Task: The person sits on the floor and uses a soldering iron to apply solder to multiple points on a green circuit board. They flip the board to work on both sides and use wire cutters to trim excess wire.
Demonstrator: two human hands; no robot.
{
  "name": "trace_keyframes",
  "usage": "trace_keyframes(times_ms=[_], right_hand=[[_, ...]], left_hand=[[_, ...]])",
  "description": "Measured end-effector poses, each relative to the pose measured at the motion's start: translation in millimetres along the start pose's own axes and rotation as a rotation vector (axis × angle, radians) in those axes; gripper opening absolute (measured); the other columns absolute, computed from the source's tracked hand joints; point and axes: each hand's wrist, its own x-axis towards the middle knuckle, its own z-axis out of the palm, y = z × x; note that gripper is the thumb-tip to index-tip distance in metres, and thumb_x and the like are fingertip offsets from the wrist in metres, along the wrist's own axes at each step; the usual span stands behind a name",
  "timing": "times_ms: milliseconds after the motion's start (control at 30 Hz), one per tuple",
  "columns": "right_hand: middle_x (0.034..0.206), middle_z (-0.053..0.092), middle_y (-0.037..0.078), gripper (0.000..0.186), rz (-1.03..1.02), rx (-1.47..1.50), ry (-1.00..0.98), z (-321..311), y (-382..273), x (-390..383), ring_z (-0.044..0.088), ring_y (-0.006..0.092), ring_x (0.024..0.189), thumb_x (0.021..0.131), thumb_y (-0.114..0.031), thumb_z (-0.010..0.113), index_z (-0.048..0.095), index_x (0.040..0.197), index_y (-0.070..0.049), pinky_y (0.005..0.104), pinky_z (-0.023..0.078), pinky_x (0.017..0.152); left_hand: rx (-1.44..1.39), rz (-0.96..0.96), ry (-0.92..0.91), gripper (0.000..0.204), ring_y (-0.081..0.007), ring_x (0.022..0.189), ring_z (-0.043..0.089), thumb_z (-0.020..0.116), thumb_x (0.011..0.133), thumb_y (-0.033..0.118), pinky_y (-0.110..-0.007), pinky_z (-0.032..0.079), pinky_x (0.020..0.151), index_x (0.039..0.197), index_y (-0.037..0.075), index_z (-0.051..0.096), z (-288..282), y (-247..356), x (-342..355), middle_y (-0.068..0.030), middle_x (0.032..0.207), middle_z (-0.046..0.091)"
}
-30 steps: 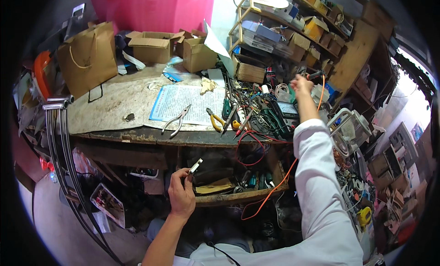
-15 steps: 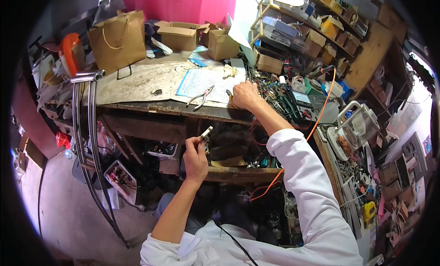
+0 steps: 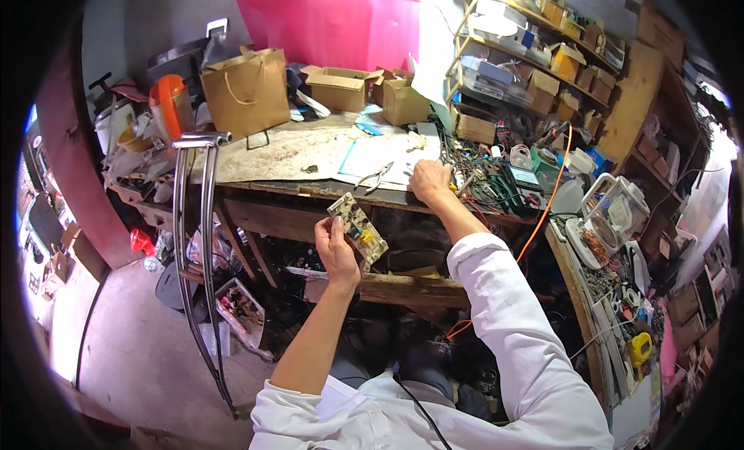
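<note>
My left hand (image 3: 335,252) pinches a circuit board (image 3: 358,227) by its edge, in front of the bench. Small dark components and a yellow part show on the board's face, which is tilted toward me. On the bench top, my right hand (image 3: 430,180) is closed beside a heap of tools and wires; whatever its fingers hold is hidden. A pair of pliers (image 3: 380,176) with open handles lies just left of that hand, on a printed sheet (image 3: 391,157).
The wooden bench (image 3: 240,165) carries a brown paper bag (image 3: 246,93) and cardboard boxes (image 3: 337,89) at the back. Bent metal tubes (image 3: 209,256) stand at its left. An orange cable (image 3: 552,194) runs down at right. Crowded shelves (image 3: 535,51) rise beyond.
The circuit board has turned from edge-on to face-on in my left hand. My right hand stays closed near the tools. The whole view has shifted a little.
</note>
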Motion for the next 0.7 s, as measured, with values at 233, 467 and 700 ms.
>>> trace_keyframes(times_ms=[233, 467, 700], right_hand=[[0.085, 0.068, 0.027, 0.023, 0.090, 0.347, 0.258, -13.8, -2.9, -0.3, 0.067, 0.0432, 0.083, 0.092, -0.023, 0.055, 0.059, 0.094, -0.001, 0.0549, 0.050, 0.077], [0.068, 0.056, 0.007, 0.025, -0.082, 1.206, -0.076, -37.3, -34.4, -98.6, 0.052, 0.0151, 0.061, 0.097, -0.024, 0.061, 0.054, 0.091, 0.000, 0.0319, 0.044, 0.059], [0.065, 0.045, 0.012, 0.030, -0.189, 1.082, -0.103, -55.6, -55.9, -215.6, 0.044, 0.0251, 0.058, 0.079, -0.009, 0.071, 0.043, 0.073, -0.001, 0.0372, 0.037, 0.054]], left_hand=[[-0.206, -0.532, -0.201, 0.037, -0.0364, 0.102, 0.068, 0.039, 0.102, 0.023, -0.047, 0.059, 0.085, 0.128, -0.002, 0.050, -20.8, 75.0, -30.8, -0.0222, 0.116, 0.067], [-0.415, -0.858, -0.162, 0.045, -0.0394, 0.117, 0.060, 0.032, 0.105, 0.028, -0.057, 0.051, 0.100, 0.133, -0.003, 0.049, -51.7, 103.8, -66.6, -0.0224, 0.129, 0.059], [-0.386, -0.961, -0.169, 0.048, -0.0316, 0.106, 0.067, 0.037, 0.107, 0.036, -0.049, 0.058, 0.091, 0.132, -0.002, 0.051, -64.5, 115.1, -87.9, -0.0212, 0.124, 0.062]])
